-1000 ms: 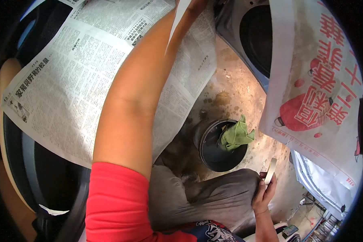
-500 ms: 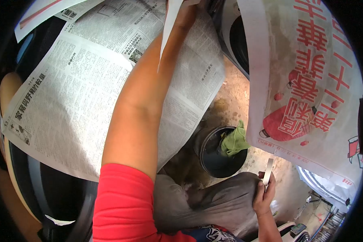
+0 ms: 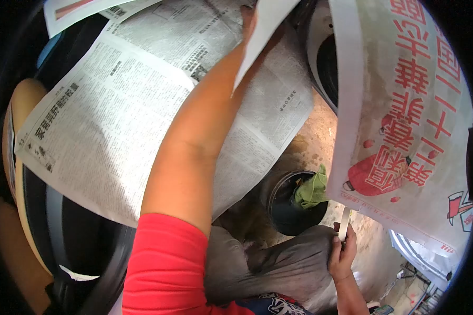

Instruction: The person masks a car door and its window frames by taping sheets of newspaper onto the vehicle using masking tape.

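My left arm, in a red sleeve [image 3: 165, 262], reaches up across a large newspaper sheet [image 3: 89, 115]. A folded flap of white paper [image 3: 265, 34] covers most of my left hand [image 3: 248, 20], so its fingers cannot be made out. Low on the right, my right hand [image 3: 342, 254] is closed on a narrow, pale roll of tape [image 3: 344, 224], seen nearly edge-on, beside my knee in grey trousers [image 3: 299, 257]. Just above that hand hangs another paper sheet [image 3: 373, 131] with large red characters printed on it.
A black bucket [image 3: 272, 202] with a green cloth [image 3: 312, 190] over its rim stands on the stained floor [image 3: 320, 126]. At the left are a tan curved edge [image 3: 29, 94] and dark panels. A dark round opening [image 3: 328, 68] shows between the sheets.
The view has shifted, so the newspaper, bucket and printed sheet sit farther right. My left arm still reaches up behind the paper flap. My right hand keeps the tape, now tilted slightly differently.
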Tool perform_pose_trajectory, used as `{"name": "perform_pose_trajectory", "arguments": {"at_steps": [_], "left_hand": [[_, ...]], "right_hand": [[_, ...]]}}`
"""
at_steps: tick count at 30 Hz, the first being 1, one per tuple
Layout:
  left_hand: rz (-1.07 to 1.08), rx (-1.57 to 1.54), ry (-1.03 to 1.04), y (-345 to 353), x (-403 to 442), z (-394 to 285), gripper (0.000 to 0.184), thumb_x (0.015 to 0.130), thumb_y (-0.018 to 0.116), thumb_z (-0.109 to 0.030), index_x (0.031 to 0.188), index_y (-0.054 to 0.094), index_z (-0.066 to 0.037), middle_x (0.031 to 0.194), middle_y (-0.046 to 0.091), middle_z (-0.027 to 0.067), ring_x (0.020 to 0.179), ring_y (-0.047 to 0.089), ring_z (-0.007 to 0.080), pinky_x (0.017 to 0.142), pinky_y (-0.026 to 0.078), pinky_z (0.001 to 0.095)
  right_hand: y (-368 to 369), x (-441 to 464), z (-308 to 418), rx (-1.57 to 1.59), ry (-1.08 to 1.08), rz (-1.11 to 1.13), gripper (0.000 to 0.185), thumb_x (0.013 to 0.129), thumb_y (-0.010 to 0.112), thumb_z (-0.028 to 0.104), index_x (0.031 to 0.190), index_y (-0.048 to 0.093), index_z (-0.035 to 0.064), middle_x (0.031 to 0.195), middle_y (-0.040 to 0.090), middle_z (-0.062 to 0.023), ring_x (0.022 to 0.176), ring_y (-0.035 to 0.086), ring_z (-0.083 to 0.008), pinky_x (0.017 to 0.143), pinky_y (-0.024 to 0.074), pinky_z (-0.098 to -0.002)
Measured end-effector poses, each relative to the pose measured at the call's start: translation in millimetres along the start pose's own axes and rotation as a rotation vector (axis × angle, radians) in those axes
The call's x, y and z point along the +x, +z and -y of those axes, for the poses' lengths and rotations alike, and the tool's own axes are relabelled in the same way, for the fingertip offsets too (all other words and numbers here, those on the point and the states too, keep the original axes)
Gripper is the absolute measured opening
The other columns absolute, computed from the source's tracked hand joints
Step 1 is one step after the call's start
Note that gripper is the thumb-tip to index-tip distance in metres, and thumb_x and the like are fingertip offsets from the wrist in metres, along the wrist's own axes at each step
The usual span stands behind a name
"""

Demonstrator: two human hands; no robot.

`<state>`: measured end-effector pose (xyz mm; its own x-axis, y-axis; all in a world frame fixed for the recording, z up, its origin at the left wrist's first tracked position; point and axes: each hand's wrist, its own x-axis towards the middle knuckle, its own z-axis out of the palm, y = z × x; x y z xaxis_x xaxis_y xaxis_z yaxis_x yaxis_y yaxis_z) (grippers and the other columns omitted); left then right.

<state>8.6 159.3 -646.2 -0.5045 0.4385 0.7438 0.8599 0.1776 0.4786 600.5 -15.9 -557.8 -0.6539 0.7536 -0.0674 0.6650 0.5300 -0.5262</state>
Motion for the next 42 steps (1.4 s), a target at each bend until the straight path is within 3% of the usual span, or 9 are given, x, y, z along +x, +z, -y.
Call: {"name": "perform_pose_trajectory", "arguments": {"at_steps": [1, 10, 16, 19, 24, 27, 30, 39, 42], "left_hand": [[0.007, 0.008, -0.003, -1, 0, 1, 0.033, 0.088, 0.065, -0.010, 0.119, 0.064, -0.002, 0.129, 0.058, 0.0227, 0.121, 0.054, 0.0377, 0.103, 0.044, 0.0479], [0.061, 0.055, -0.005, 0, -9, -7, 0.033, 0.087, 0.066, -0.011, 0.119, 0.065, -0.002, 0.131, 0.056, 0.0226, 0.122, 0.053, 0.0378, 0.105, 0.043, 0.0482], [0.154, 0.022, -0.105, -108, -83, -102, 0.034, 0.087, 0.067, -0.012, 0.119, 0.066, -0.002, 0.133, 0.055, 0.0225, 0.124, 0.052, 0.0378, 0.106, 0.043, 0.0485], [0.294, -0.127, -0.518, -228, -144, -202, 0.034, 0.084, 0.068, -0.011, 0.115, 0.065, 0.001, 0.130, 0.055, 0.0224, 0.124, 0.050, 0.0428, 0.105, 0.042, 0.0490], [0.747, -0.279, -1.064, -409, -204, -328, 0.013, 0.094, 0.062, -0.011, 0.101, 0.065, 0.000, 0.099, 0.065, 0.0172, 0.097, 0.065, 0.0344, 0.086, 0.052, 0.0430], [0.443, -0.604, -1.454, -468, -200, -383, 0.013, 0.097, 0.062, -0.011, 0.102, 0.066, 0.000, 0.100, 0.070, 0.0112, 0.088, 0.070, 0.0232, 0.078, 0.054, 0.0346], [0.494, -0.578, -1.493, -527, -135, -415, 0.014, 0.097, 0.065, -0.012, 0.104, 0.067, 0.000, 0.102, 0.072, 0.0077, 0.083, 0.070, 0.0145, 0.072, 0.055, 0.0279], [0.450, -0.575, -1.101, -600, -17, -529, 0.013, 0.094, 0.068, -0.009, 0.104, 0.068, -0.001, 0.100, 0.066, 0.0070, 0.085, 0.068, 0.0162, 0.072, 0.057, 0.0298], [0.517, -0.529, -0.956, -609, 6, -564, 0.013, 0.093, 0.068, -0.009, 0.103, 0.067, 0.000, 0.100, 0.066, 0.0089, 0.085, 0.068, 0.0184, 0.072, 0.056, 0.0303]], "right_hand": [[3, 3, 2, 0.016, -0.006, -0.033, 0.034, 0.094, 0.055, 0.007, 0.125, 0.056, -0.0075, 0.116, 0.062, -0.0277, 0.108, 0.057, -0.0460, 0.097, 0.0436, -0.0485], [7, 5, 44, -0.075, -0.339, 0.194, 0.036, 0.088, 0.057, 0.008, 0.122, 0.058, -0.0063, 0.111, 0.061, -0.0288, 0.099, 0.057, -0.0470, 0.093, 0.0445, -0.0501], [4, 2, 111, 0.175, -0.228, 0.534, 0.028, 0.091, 0.063, 0.013, 0.114, 0.060, -0.0031, 0.107, 0.064, -0.0278, 0.100, 0.058, -0.0520, 0.089, 0.0462, -0.0549], [4, -5, 128, 0.018, -0.390, 0.503, 0.027, 0.095, 0.062, 0.016, 0.115, 0.059, -0.0016, 0.106, 0.064, -0.0269, 0.097, 0.060, -0.0491, 0.086, 0.0485, -0.0522], [-35, -17, 182, 0.426, 0.131, 0.831, 0.037, 0.096, 0.059, 0.013, 0.128, 0.055, -0.0033, 0.112, 0.064, -0.0281, 0.103, 0.063, -0.0441, 0.090, 0.0495, -0.0468], [-89, -23, 240, 0.531, 0.094, 0.966, 0.046, 0.093, 0.057, 0.009, 0.137, 0.052, -0.0015, 0.117, 0.065, -0.0261, 0.107, 0.064, -0.0386, 0.093, 0.0493, -0.0417], [-152, -24, 293, 0.478, -0.061, 0.998, 0.044, 0.091, 0.056, 0.008, 0.134, 0.056, -0.0001, 0.115, 0.065, -0.0222, 0.104, 0.064, -0.0338, 0.094, 0.0490, -0.0380], [-313, -46, 349, 0.656, -0.001, 0.950, 0.039, 0.093, 0.055, 0.002, 0.132, 0.059, 0.0020, 0.099, 0.071, -0.0078, 0.091, 0.067, -0.0120, 0.082, 0.0534, -0.0295], [-349, -60, 338, 0.728, -0.016, 0.939, 0.037, 0.095, 0.054, 0.001, 0.132, 0.057, -0.0017, 0.105, 0.070, -0.0082, 0.093, 0.067, -0.0137, 0.084, 0.0530, -0.0290]]}}
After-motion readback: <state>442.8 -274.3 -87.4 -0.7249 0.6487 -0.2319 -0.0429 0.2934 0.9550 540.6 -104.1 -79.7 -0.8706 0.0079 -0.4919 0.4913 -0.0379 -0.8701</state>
